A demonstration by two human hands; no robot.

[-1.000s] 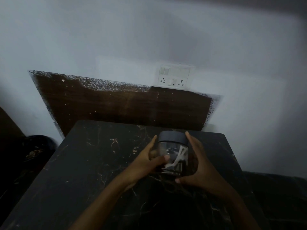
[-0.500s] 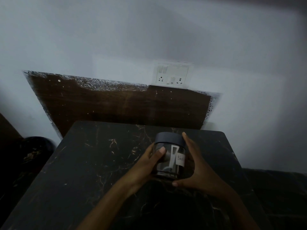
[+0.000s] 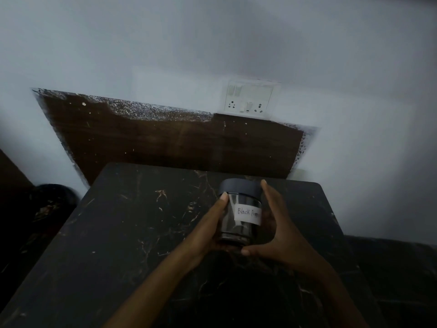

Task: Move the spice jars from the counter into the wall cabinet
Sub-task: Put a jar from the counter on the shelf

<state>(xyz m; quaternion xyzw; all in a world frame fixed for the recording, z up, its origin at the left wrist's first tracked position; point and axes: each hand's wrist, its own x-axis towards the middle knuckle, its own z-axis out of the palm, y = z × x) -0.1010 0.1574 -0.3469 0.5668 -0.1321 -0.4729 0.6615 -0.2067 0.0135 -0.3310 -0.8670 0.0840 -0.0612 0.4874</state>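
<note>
Gripping the spice jar (image 3: 246,215) near the counter (image 3: 118,233) back edge, left hand (image 3: 209,232) and right hand (image 3: 282,233)

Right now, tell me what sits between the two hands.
Head view: the clear, dark-lidded, labelled spice jar, gripped by left hand and right hand.

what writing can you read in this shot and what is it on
"Black Pepp": handwritten on the white label on the spice jar; the rest curves out of sight toward the right hand.
The wall switchboard: no readable markings.
</note>
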